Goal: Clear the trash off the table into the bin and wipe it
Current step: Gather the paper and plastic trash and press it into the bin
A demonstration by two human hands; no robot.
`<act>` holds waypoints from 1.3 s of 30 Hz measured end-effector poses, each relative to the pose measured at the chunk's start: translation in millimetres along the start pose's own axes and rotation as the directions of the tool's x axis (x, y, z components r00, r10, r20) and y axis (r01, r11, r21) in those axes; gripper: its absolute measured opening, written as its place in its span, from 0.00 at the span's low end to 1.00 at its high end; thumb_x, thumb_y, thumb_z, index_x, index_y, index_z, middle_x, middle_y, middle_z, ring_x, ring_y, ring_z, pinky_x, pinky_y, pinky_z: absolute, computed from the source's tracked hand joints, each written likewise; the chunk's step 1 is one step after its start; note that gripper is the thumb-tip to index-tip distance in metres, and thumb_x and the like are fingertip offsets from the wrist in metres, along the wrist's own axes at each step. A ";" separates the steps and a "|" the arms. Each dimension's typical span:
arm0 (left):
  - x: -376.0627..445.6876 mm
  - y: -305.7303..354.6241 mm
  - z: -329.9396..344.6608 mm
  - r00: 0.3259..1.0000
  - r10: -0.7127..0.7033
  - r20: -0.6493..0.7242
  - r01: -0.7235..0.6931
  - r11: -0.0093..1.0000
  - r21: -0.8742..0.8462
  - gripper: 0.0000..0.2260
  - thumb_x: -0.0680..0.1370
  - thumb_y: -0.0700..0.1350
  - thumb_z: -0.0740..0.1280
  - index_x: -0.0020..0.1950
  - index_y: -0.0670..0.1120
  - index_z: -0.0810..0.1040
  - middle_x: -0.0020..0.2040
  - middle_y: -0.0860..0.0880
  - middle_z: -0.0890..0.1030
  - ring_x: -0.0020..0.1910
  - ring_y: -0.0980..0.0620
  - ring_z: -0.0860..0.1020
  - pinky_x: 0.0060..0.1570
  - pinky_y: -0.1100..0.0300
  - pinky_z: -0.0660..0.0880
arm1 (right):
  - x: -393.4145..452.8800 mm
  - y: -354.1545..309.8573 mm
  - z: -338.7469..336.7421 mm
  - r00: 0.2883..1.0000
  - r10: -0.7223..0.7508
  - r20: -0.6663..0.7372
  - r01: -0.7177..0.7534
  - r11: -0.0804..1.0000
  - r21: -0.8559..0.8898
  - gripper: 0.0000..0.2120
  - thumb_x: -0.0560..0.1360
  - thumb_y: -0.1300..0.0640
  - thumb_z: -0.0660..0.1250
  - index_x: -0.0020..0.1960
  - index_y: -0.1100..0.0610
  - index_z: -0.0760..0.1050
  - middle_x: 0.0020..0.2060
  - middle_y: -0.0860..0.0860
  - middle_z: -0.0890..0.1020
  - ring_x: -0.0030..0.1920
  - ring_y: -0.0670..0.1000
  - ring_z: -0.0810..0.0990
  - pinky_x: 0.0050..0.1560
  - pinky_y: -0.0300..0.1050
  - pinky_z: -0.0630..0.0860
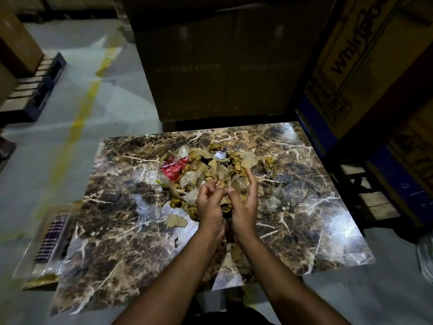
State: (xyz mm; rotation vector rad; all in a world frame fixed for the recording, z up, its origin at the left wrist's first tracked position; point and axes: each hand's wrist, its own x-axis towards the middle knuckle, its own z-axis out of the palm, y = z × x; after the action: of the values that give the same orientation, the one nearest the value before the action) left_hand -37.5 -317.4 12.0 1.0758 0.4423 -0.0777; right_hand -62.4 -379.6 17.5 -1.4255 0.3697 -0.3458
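On the floor at far left, beside the table's edge, lies a flat clear plastic packet [50,242] holding purple-striped cloth. Glossy brown marble-patterned tabletop [117,249] fills the centre; one loose scrap of torn tan cardboard [175,221] lies left of the hands. Heaped trash [210,167] of crumpled brown paper, clear plastic and gold foil sits mid-table, with a red printed wrapper [174,168] at its left side. Left hand [209,204] and right hand [244,202] meet at the pile's near edge, fingers curled, cupping paper scraps between them. Stacked brown cardboard cartons [365,73] with blue bands stand at right, behind the table.
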 end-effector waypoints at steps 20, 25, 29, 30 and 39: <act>14.3 9.8 -5.5 0.999 0.029 -0.030 -0.029 1.000 -0.008 0.09 0.76 0.45 0.72 0.56 0.52 0.84 0.64 0.48 0.81 0.65 0.48 0.77 0.70 0.46 0.71 | 14.4 0.7 24.7 0.999 0.034 0.025 -0.035 0.997 0.071 0.12 0.82 0.60 0.63 0.63 0.52 0.78 0.57 0.43 0.82 0.56 0.37 0.81 0.54 0.32 0.75; 16.8 13.0 -4.8 1.000 0.010 -0.005 -0.010 1.000 -0.001 0.17 0.71 0.53 0.71 0.57 0.49 0.84 0.60 0.48 0.83 0.63 0.48 0.79 0.69 0.42 0.72 | 17.5 -8.5 26.6 0.998 0.038 0.049 -0.041 0.997 0.072 0.16 0.83 0.66 0.58 0.63 0.52 0.78 0.57 0.41 0.81 0.55 0.35 0.79 0.54 0.31 0.74; 17.3 13.7 -6.1 0.999 -0.043 -0.002 0.043 0.999 -0.030 0.15 0.74 0.52 0.70 0.53 0.42 0.83 0.57 0.39 0.83 0.59 0.40 0.81 0.61 0.39 0.77 | 16.9 -9.5 29.2 0.996 0.075 0.040 -0.078 0.992 0.102 0.10 0.81 0.62 0.60 0.49 0.55 0.79 0.43 0.44 0.83 0.45 0.39 0.81 0.49 0.38 0.75; 18.1 13.6 -6.3 0.997 -0.072 0.008 0.072 0.995 -0.067 0.14 0.75 0.51 0.70 0.52 0.42 0.83 0.56 0.37 0.83 0.57 0.38 0.82 0.58 0.40 0.79 | 17.2 -9.2 29.8 0.997 0.047 0.055 -0.053 0.993 0.104 0.09 0.78 0.60 0.60 0.46 0.56 0.79 0.41 0.43 0.83 0.45 0.39 0.81 0.48 0.37 0.75; 22.9 17.4 -12.3 0.994 -0.099 -0.046 0.092 0.986 -0.137 0.16 0.75 0.50 0.71 0.59 0.43 0.83 0.58 0.38 0.83 0.57 0.40 0.83 0.61 0.40 0.78 | 25.1 -6.2 38.8 0.995 0.073 0.075 -0.079 0.994 0.077 0.25 0.86 0.51 0.50 0.40 0.58 0.78 0.41 0.50 0.82 0.45 0.43 0.80 0.53 0.35 0.71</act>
State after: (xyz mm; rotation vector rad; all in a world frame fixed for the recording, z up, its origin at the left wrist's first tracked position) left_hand -15.7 -295.0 12.7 0.9258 0.5390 -0.1031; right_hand -22.7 -357.0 26.9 -1.3388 0.3464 -0.2440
